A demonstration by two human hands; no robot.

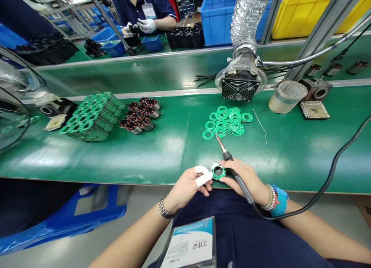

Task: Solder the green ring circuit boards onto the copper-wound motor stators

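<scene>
1. A small green ring board (218, 171) sits at the near edge of the green bench (174, 152), on top of a round metal part, right between both sets of fingertips.
2. The left hand (189, 185) curls in from the left, its taped white fingertips (203, 175) pinched against the ring's left rim.
3. The right hand (246, 179) closes around a soldering iron (232, 165), fingers wrapped tight on the grip and touching the ring's right side; the tip points up and away, past the fingers.
4. Its black cable (333, 175) trails off behind the right wrist.
5. Just beyond the iron's tip lies a loose pile of green rings (228, 121).
6. Well beyond the left fingers: a cluster of wound motor parts (140, 114) and a big stack of green boards (92, 117).
7. Far beyond the fingers stands a fume fan (240, 86).
</scene>
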